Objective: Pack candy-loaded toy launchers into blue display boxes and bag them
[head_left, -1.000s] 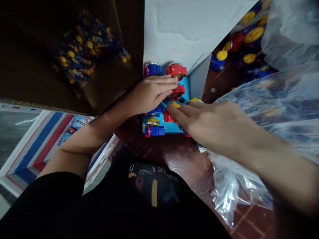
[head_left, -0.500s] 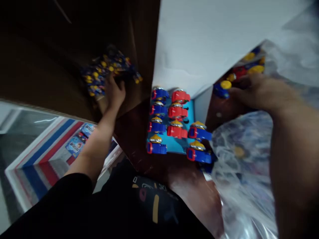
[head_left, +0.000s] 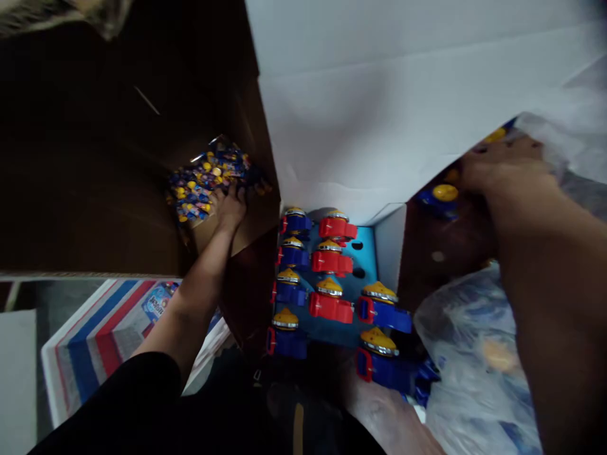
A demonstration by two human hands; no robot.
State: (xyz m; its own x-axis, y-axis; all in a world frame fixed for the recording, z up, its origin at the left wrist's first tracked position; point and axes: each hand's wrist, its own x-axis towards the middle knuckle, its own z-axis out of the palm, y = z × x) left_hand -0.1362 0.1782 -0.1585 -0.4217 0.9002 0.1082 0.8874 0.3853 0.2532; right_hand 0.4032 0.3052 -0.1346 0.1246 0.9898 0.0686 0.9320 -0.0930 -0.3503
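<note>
My left hand (head_left: 230,205) reaches into a deep cardboard box and touches a heap of small blue-and-yellow wrapped sweets (head_left: 196,183). Its visible fingers look apart, with the tips partly lost among the sweets. Off to the right, my right hand (head_left: 502,161) is behind the edge of a white card flap, close to a blue toy watch (head_left: 434,199) with a yellow dome. Its fingertips are hidden and blurred. Between my hands, toy watches with blue straps (head_left: 289,291) and red straps (head_left: 332,308) stand in rows on a light-blue holed insert (head_left: 365,253).
The white box lid (head_left: 379,95) rises behind the watches. Brown cardboard walls (head_left: 71,158) enclose the left side. Clear plastic bags (head_left: 474,341) bulge at the right. A striped box (head_left: 104,335) with printed packets is at lower left.
The view has shifted, so the watches sit lower in it. My left hand stays at the sweets. My right hand has moved farther in, past the blue watch, which now lies apart from it.
</note>
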